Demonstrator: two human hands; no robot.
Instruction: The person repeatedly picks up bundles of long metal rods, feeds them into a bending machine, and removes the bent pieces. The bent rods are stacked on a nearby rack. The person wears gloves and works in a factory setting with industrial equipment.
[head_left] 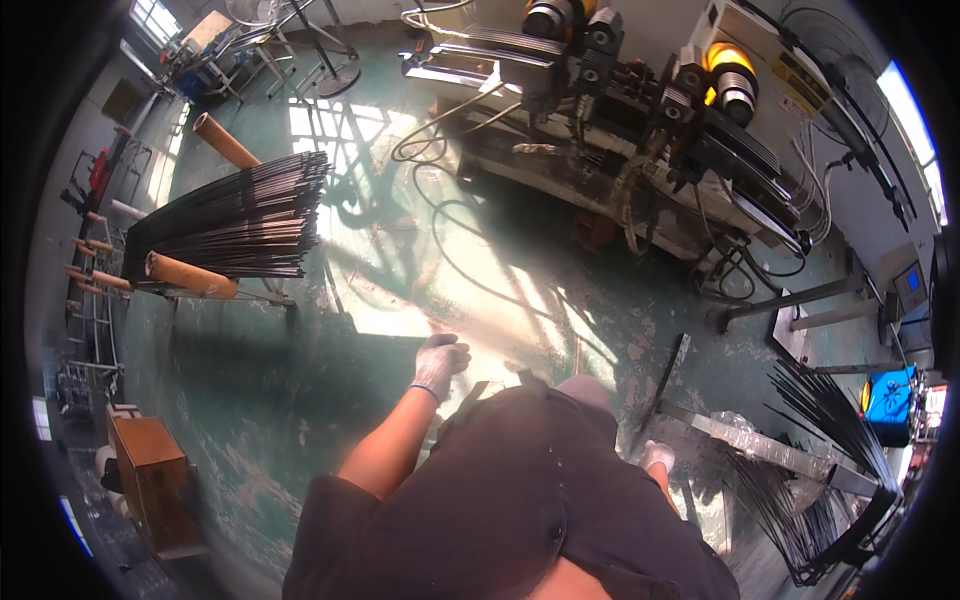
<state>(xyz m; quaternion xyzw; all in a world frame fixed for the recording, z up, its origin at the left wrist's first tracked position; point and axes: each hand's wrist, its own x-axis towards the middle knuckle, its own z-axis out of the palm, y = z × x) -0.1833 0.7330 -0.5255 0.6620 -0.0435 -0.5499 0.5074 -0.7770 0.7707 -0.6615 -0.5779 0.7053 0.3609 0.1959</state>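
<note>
My left hand [440, 364], in a pale work glove with a blue band at the wrist, hangs over the floor ahead of my body. Its fingers are curled in, and nothing shows in them. Low at my right side is my right hand [657, 457], also in a pale glove and partly hidden by my dark shirt. How its fingers are set is too small to make out. It is nearest to a metal rack beam [745, 440] wrapped in clear plastic. Bundles of thin black rods [835, 415] lie on and beside that rack.
At the left, a stand with brown tube posts [190, 275] bears a thick bundle of black rods [230, 220]. A long machine [600, 150] with loose cables on the floor [450, 215] spans the far side. A brown wooden box [150, 470] stands at the near left.
</note>
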